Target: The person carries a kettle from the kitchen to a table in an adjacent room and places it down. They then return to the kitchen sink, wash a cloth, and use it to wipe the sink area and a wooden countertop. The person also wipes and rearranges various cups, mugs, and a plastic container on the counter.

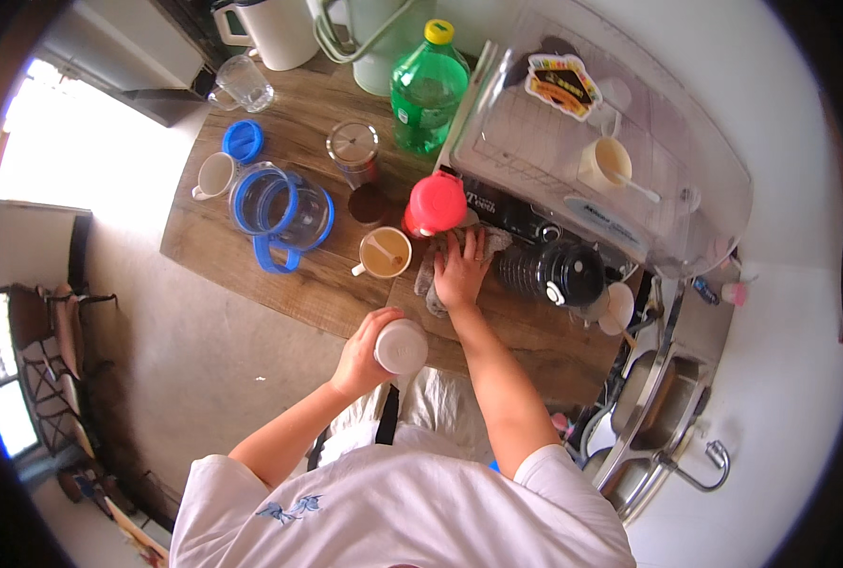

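My left hand (359, 358) is wrapped round a pale pinkish-white round container (403, 346), held in front of my body at the table's near edge. Only the container's round end faces up, so I cannot tell whether it is a cup or a lidded bottle. Farther right, my right hand (461, 275) presses down on a grey cloth (425, 281) on the wooden table, fingers spread over it. Just beyond that hand stands a red-lidded bottle (438, 203). A black ribbed bottle (552, 273) is to its right, and a cream mug (385, 253) with a spoon in it to its left.
On the wooden table (280, 284) are a blue-rimmed clear jug (313, 216), a blue lid (243, 141), a white mug (216, 177), a steel tumbler (353, 151), a glass mug (245, 83) and a green bottle (429, 90). A clear-covered dish rack (667, 142) stands behind; a sink (672, 402) is at right.
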Motion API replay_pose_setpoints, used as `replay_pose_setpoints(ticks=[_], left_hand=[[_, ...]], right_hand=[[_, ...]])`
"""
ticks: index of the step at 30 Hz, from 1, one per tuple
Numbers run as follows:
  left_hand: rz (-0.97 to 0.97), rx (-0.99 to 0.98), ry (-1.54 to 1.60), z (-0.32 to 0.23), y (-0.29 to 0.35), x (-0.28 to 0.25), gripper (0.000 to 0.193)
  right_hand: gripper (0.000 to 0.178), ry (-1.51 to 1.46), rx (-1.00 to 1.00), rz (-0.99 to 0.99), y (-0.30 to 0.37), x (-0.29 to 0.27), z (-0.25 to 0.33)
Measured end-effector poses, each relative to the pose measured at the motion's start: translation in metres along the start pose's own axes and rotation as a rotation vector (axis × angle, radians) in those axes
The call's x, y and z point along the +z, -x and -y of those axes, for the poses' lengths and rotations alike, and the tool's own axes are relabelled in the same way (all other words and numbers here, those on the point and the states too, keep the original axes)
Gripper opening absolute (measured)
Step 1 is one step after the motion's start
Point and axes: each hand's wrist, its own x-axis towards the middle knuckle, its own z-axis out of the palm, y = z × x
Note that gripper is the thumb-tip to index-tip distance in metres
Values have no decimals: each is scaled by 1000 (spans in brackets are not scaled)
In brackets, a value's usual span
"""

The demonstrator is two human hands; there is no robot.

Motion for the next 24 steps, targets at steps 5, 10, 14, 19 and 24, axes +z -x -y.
replay_pose_setpoints(ticks=[5,10,14,19,24], left_hand=[[-61,-28,58,-6,-16,1,81],[-79,63,73,-16,-66,39,82],[-108,43,63,-21,-108,80,81],[-155,10,52,-17,-134,107,79],[-152,11,37,-22,-140,112,81]], right_hand=[[46,-56,-150,221,92,-29,2],[44,3,-47,244,151,-81,-65],[46,93,201,130,192,-104,-152],[50,309,412,173,203,-120,-181],[49,239,401,139,205,-118,-182]])
